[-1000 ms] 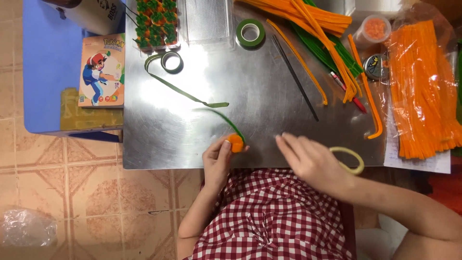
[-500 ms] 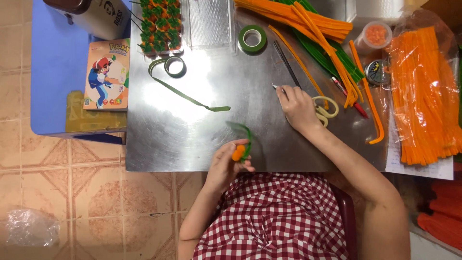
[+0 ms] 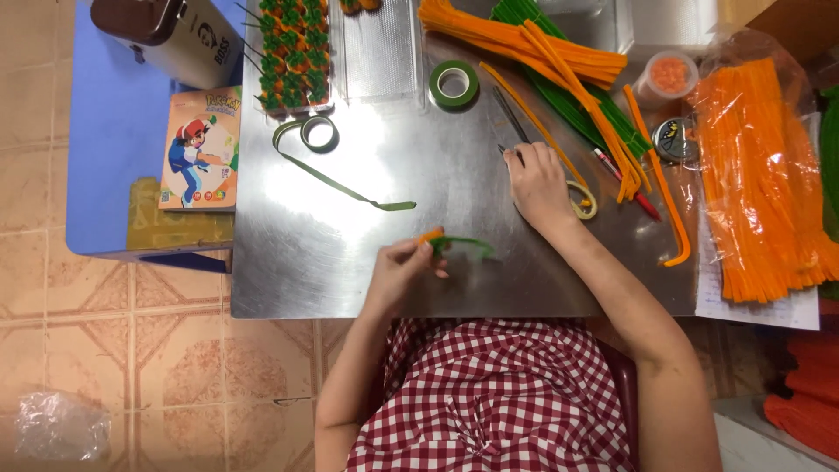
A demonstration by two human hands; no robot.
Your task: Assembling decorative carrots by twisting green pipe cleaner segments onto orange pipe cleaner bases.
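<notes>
Fingers of left hand (image 3: 404, 265) pinched on orange-green pipe-cleaner piece (image 3: 454, 242), green end pointing right, right hand (image 3: 539, 185) on scissors (image 3: 509, 122), grip unclear

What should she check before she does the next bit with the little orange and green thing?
1. Left hand grips the small orange and green piece: ok, pinched at the fingertips above the metal table.
2. Green stem stays attached to the piece: cannot tell, it is blurred.
3. Right hand has the thin dark tool: cannot tell, its fingers rest at the tool's near end, but a grip is not visible.
4. Green tape roll is in reach: ok, probably, it lies just beyond the right hand.
5. Loose tape strip is clear of the work: ok, it lies apart, to the left.
</notes>
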